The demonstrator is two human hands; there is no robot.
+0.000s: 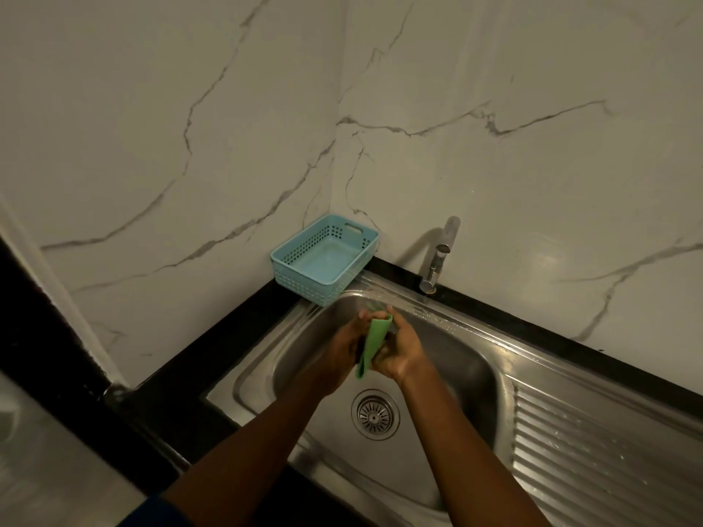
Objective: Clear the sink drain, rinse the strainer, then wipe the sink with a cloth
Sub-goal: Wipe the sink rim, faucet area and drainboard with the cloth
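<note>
A green cloth (374, 340) hangs folded between both my hands, held above the steel sink basin (468, 374). My left hand (342, 351) grips its left side and my right hand (401, 351) pinches its top edge and right side. Below the hands, the round metal strainer (374, 414) sits seated in the drain at the basin's floor. The tap (437, 256) stands at the back rim, and no water stream shows from it.
A light blue plastic basket (323, 260) sits empty in the corner on the black counter (243, 325). The ribbed draining board (608, 450) lies to the right. Marble-pattern walls (532, 146) close in behind and to the left.
</note>
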